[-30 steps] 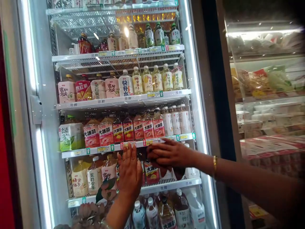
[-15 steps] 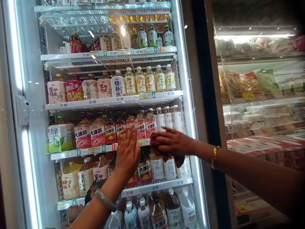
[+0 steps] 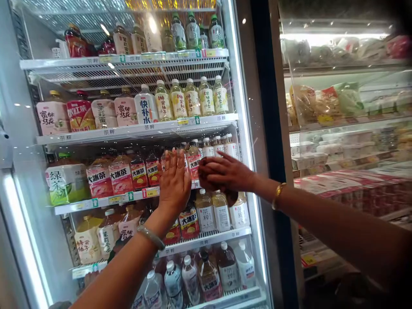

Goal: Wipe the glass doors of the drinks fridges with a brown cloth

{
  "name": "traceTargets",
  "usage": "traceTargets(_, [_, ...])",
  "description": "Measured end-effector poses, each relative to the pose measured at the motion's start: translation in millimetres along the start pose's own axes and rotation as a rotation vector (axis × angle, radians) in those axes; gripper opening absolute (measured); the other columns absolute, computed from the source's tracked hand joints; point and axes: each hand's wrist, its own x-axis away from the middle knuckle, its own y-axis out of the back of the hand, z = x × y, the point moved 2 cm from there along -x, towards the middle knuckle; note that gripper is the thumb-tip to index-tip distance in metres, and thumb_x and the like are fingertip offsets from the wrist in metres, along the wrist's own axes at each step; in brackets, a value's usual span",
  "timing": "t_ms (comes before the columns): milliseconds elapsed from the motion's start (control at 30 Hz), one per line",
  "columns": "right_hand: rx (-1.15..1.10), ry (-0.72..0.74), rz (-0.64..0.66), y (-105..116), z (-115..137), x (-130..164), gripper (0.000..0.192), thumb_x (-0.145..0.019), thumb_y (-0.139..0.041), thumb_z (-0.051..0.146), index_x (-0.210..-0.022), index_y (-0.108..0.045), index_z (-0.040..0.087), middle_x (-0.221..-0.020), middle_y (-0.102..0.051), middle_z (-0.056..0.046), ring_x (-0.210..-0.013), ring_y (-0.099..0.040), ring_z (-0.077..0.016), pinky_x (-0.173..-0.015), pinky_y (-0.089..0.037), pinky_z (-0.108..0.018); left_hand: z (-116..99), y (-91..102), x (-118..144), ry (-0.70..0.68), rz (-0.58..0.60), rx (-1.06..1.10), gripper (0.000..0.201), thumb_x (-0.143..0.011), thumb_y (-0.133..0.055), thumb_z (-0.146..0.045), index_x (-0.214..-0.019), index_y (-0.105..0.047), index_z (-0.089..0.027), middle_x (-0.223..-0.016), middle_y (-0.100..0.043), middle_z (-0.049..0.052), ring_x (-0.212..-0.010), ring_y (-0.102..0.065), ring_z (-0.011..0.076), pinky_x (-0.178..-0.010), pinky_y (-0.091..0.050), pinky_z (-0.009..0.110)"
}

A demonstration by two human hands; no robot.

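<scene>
My left hand [image 3: 175,182], a pale bangle on its wrist, lies with fingers stretched upward against the glass door [image 3: 244,141] of a drinks fridge. Beside it, my right hand [image 3: 227,171], wearing a gold bracelet [image 3: 278,195], presses a dark brown cloth [image 3: 232,196] on the same glass. Most of the cloth is hidden under the palm and fingers. Behind the glass, near both hands, stand red-labelled iced tea bottles [image 3: 195,161] and white-labelled tea bottles [image 3: 206,214].
Fridge shelves [image 3: 138,131] hold several rows of bottles, with larger jugs [image 3: 66,182] at the left. A bright light strip [image 3: 254,171] runs down the door's right side. Farther right, an open chiller has bagged goods [image 3: 328,105] and red-and-white packs [image 3: 347,184].
The view has shifted, so the fridge sits farther left and higher. Against the bottles behind, my left hand is slightly farther right; my right hand with the cloth is a little higher.
</scene>
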Motion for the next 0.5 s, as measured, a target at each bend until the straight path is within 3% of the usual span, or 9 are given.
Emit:
traceTargets(67, [-0.019,-0.105,-0.005,10,-26,10,0.020,-0.099,-0.060,0.032,-0.118,-0.069,0.030,-0.139,-0.065,-0.002,-0.143,-0.051,-0.0248,-0.131,-0.033,-0.057,-2,-0.6,-6,-0.010,0.009,0.006,0.068,-0.101,-0.041,-0.026,-0.167,-0.024,-0.021,-0.176,-0.019,0.009,-0.166,-0.008,0.0242,-0.135,0.004,0.051])
traceTargets(167, [0.000,-0.521,-0.111,7,-58,-7,0.025,-0.098,-0.063,0.037,-0.121,-0.069,0.027,-0.136,-0.064,-0.007,-0.135,-0.055,-0.0289,-0.132,-0.027,-0.064,-17,-10.3,-26,0.010,0.030,0.045,0.070,-0.099,-0.041,-0.025,-0.167,-0.025,-0.019,-0.176,-0.017,0.008,-0.166,-0.006,0.0253,-0.134,0.004,0.053])
traceTargets(233, [0.025,-0.708,-0.180,-3,-58,-24,0.031,-0.096,-0.064,0.038,-0.125,-0.068,0.025,-0.138,-0.062,-0.010,-0.138,-0.052,-0.0313,-0.131,-0.028,-0.063,-30,-17.7,-38,0.032,0.042,0.063,0.070,-0.098,-0.040,-0.024,-0.167,-0.025,-0.017,-0.176,-0.017,0.009,-0.166,-0.006,0.0257,-0.134,0.004,0.054])
traceTargets(267, [0.019,-0.716,-0.181,-7,-51,-29,0.032,-0.097,-0.063,0.037,-0.126,-0.067,0.025,-0.140,-0.061,-0.011,-0.142,-0.049,-0.0316,-0.132,-0.028,-0.063,-37,-20.1,-41,0.036,0.044,0.068,0.071,-0.098,-0.040,-0.024,-0.167,-0.025,-0.016,-0.176,-0.016,0.009,-0.166,-0.006,0.0259,-0.134,0.005,0.055])
traceTargets(333, [-0.038,-0.566,-0.114,-9,-32,-26,0.032,-0.099,-0.059,0.036,-0.129,-0.065,0.027,-0.146,-0.058,-0.008,-0.150,-0.042,-0.0292,-0.133,-0.027,-0.060,-45,-21.8,-39,0.016,0.050,0.067,0.071,-0.098,-0.040,-0.025,-0.167,-0.025,-0.016,-0.176,-0.016,0.009,-0.166,-0.006,0.0258,-0.134,0.005,0.054])
traceTargets(400, [-0.119,-0.303,-0.012,-1,-17,-6,0.029,-0.101,-0.056,0.034,-0.129,-0.065,0.030,-0.151,-0.057,-0.005,-0.154,-0.039,-0.0246,-0.134,-0.028,-0.057,-48,-21.3,-29,-0.036,0.063,0.057,0.072,-0.098,-0.041,-0.025,-0.167,-0.025,-0.018,-0.176,-0.017,0.008,-0.166,-0.007,0.0248,-0.135,0.004,0.053])
traceTargets(467, [-0.166,-0.119,0.063,13,-16,23,0.027,-0.101,-0.057,0.032,-0.126,-0.067,0.033,-0.151,-0.058,-0.002,-0.153,-0.042,-0.0217,-0.132,-0.032,-0.055,-48,-21.6,-18,-0.087,0.081,0.040,0.071,-0.097,-0.042,-0.024,-0.167,-0.026,-0.020,-0.175,-0.020,0.006,-0.165,-0.008,0.0237,-0.135,0.003,0.052])
traceTargets(500, [-0.165,-0.123,0.079,19,-23,34,0.025,-0.100,-0.059,0.032,-0.124,-0.068,0.033,-0.149,-0.060,-0.001,-0.151,-0.045,-0.0220,-0.132,-0.031,-0.056,-47,-22.6,-15,-0.098,0.089,0.035,0.072,-0.097,-0.042,-0.024,-0.167,-0.026,-0.020,-0.175,-0.021,0.006,-0.165,-0.009,0.0235,-0.135,0.002,0.051])
